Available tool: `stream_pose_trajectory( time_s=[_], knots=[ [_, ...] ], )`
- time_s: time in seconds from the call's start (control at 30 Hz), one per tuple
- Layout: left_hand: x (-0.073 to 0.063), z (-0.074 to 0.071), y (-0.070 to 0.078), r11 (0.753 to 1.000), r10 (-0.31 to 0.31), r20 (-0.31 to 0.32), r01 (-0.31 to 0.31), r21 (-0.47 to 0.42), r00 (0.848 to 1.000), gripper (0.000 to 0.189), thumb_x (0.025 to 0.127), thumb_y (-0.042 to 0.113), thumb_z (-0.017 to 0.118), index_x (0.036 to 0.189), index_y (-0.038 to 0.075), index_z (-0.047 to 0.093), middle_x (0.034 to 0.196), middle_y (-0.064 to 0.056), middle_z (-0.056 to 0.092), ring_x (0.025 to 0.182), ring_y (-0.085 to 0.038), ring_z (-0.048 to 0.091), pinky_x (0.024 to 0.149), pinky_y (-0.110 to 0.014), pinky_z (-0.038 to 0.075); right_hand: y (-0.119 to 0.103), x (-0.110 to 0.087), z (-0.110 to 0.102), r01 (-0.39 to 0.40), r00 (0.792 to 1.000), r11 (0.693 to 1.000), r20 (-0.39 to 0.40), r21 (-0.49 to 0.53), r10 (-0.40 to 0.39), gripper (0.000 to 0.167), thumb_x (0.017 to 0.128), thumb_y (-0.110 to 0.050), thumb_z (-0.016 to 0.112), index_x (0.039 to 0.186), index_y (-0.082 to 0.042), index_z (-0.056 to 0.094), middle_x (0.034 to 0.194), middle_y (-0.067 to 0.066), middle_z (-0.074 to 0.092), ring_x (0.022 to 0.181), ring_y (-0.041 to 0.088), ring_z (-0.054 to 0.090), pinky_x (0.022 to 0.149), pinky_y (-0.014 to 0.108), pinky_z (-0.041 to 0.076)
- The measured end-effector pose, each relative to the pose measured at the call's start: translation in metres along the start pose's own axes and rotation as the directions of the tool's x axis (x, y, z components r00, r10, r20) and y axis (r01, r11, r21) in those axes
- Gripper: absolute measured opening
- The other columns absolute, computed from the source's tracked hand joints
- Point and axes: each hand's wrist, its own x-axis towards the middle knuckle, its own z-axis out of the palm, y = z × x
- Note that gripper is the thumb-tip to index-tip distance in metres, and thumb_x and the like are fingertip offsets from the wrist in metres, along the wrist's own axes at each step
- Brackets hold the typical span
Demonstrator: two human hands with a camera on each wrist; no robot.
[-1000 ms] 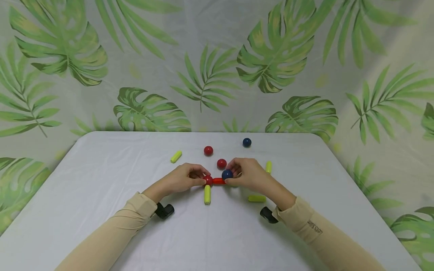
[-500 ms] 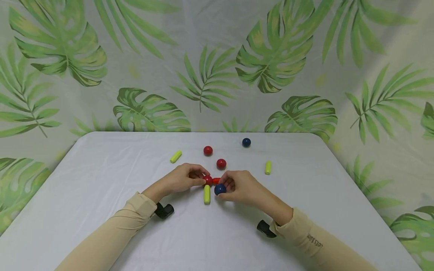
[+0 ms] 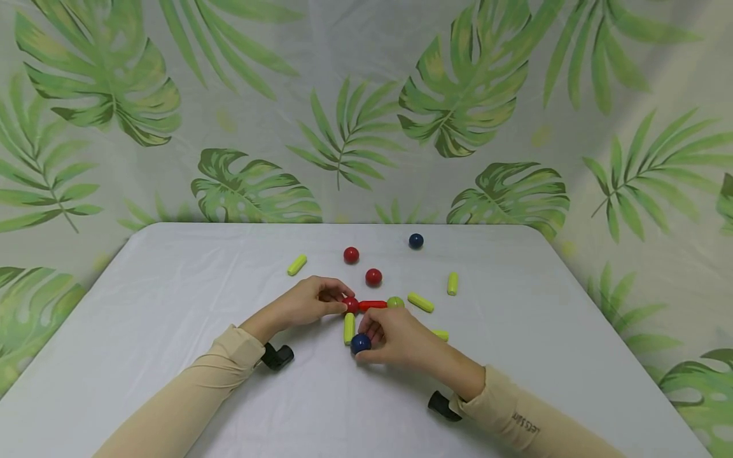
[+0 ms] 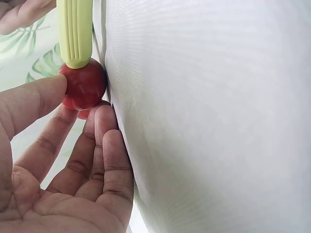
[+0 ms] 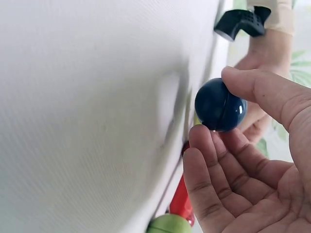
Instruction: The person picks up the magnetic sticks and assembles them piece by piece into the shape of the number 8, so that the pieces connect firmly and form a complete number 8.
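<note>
Between thumb and fingers, my left hand (image 3: 312,300) pinches a red ball (image 4: 86,85) on the table. A yellow-green ribbed stick (image 4: 76,34) meets this ball and points toward the person in the head view. To the ball's right runs a red stick (image 3: 373,305), ending at a lime green ball (image 3: 395,303). My right hand (image 3: 401,337) pinches a dark blue ball (image 5: 220,105) with thumb and fingertips. In the head view this ball sits at the near end of the yellow-green stick.
Behind the hands lie two red balls, one farther (image 3: 351,255) and one nearer (image 3: 373,277). A second blue ball (image 3: 416,241) lies near the back edge. Loose yellow-green sticks lie at the left (image 3: 297,264) and right (image 3: 420,302). A leaf-patterned cloth (image 3: 366,127) hangs behind the table.
My right hand has carried the blue ball toward the person and slightly left, from above the red stick to the near end of the yellow-green stick. My left hand stays in place.
</note>
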Motion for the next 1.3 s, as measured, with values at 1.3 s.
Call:
stream_pose_trajectory(
  time_s=[1.3],
  knots=[
    [0.000,-0.001,-0.002,1.000,0.021,0.008,-0.022,0.017,1.000,0.024,0.102,0.017,0.073,0.126,0.015,0.076,0.105,-0.002,0.074,0.091,-0.014,0.064,0.082,-0.029,0.050,-0.011,0.003,0.017,0.020,1.000,1.000,-0.003,-0.022,-0.021,0.038,0.081,-0.021,0.096,0.102,-0.016,0.065,0.088,-0.005,0.066,0.079,0.008,0.062,0.072,0.018,0.053]
  ],
)
